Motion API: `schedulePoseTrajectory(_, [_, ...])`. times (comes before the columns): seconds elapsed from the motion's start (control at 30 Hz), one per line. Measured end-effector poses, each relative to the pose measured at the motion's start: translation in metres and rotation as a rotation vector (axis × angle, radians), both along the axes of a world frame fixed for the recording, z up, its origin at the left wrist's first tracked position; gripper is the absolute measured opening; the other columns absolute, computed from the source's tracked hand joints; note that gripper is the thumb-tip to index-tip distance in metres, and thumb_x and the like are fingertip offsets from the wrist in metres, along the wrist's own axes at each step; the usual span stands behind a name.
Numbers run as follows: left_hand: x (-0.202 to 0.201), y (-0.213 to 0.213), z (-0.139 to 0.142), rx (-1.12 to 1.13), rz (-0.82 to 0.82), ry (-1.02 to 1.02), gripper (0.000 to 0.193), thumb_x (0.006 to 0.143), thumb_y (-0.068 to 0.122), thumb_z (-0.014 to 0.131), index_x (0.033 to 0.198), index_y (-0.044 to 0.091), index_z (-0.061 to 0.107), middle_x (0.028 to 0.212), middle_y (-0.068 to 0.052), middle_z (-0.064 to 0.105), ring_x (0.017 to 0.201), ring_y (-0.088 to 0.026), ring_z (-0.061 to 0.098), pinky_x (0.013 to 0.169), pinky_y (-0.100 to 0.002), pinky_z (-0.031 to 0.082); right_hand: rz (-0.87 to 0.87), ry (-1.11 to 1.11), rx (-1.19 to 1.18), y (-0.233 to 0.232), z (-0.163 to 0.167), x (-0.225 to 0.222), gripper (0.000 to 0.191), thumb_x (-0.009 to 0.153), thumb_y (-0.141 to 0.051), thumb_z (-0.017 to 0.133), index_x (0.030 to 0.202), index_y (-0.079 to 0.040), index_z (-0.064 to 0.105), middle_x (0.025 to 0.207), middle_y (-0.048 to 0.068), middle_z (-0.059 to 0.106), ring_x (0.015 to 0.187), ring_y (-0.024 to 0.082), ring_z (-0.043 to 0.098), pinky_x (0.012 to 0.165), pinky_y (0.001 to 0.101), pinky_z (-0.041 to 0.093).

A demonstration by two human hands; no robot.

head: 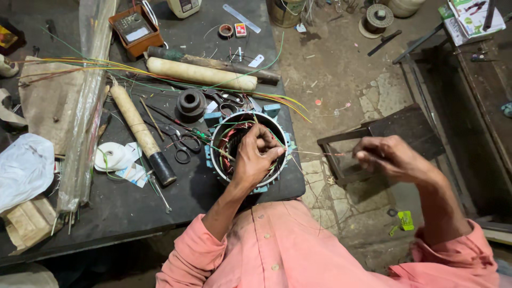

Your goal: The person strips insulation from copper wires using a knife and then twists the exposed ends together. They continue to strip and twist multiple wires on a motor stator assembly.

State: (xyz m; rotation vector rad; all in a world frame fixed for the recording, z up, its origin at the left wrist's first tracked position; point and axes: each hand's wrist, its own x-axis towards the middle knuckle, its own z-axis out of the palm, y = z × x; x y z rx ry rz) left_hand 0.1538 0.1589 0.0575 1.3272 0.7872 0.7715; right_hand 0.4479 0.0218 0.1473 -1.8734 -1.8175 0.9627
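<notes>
While a clear plastic bag (25, 168) lies at the table's (122, 213) nine o'clock edge, a long plastic-wrapped bundle (85, 106) runs from twelve o'clock down to seven beside it. A roll of white tape (110, 156) sits just right of that bundle, and a wooden roller with a black end (141, 133) slants past it toward five o'clock. At the roller's three o'clock lie scissors (181, 144), with a dark spool (191, 102) at their twelve o'clock. A pale wooden roller (200, 73) lies across the table above, coloured wires (106, 68) fanned over it.

The motor shell (246, 152), a round metal ring with copper windings and green wire inside, stands at the table's four o'clock corner. The left hand (256, 157) rests on its rim, fingers curled closed and pinching a wire at the windings. From there a thin wire (320, 153) stretches toward three o'clock to the right hand (392, 157), whose fingers are pinched tight on the wire's far end, over a dark stool (394, 125) on the floor.
</notes>
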Motion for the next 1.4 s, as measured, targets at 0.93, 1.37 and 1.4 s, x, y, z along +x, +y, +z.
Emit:
schedulePoseTrajectory(0.93, [0.004,0.003,-0.012,0.015,0.012,-0.011,0.033,0.079,-0.002,0.080,0.096,0.004,0.052,0.081,-0.004,0.070,0.075,-0.009,0.068,0.066,-0.025,0.057,0.674,-0.798,1.236,0.053,-0.049,-0.089,0.031,0.081,-0.012,0.069,0.110,-0.001,0.072,0.102,0.009,0.068,0.093,0.022,0.066,0.083,0.0396,0.053])
schedulePoseTrajectory(1.37, [0.004,0.002,-0.009,0.014,0.023,0.021,0.032,0.079,-0.002,0.081,0.096,0.004,0.053,0.082,-0.005,0.070,0.074,-0.009,0.069,0.065,-0.024,0.057,0.010,-0.628,0.416,0.015,-0.044,-0.138,0.031,0.089,-0.031,0.075,0.080,-0.005,0.062,0.069,0.012,0.067,0.056,0.030,0.068,0.047,0.0413,0.050])
schedulePoseTrajectory(1.4, [0.004,0.002,-0.009,0.016,0.023,0.013,0.032,0.080,-0.001,0.080,0.095,0.004,0.053,0.081,-0.005,0.070,0.074,-0.009,0.069,0.064,-0.023,0.057,0.026,-0.692,0.399,0.016,-0.045,-0.144,0.023,0.088,-0.025,0.071,0.082,-0.005,0.061,0.070,0.011,0.066,0.056,0.028,0.068,0.047,0.0402,0.050])
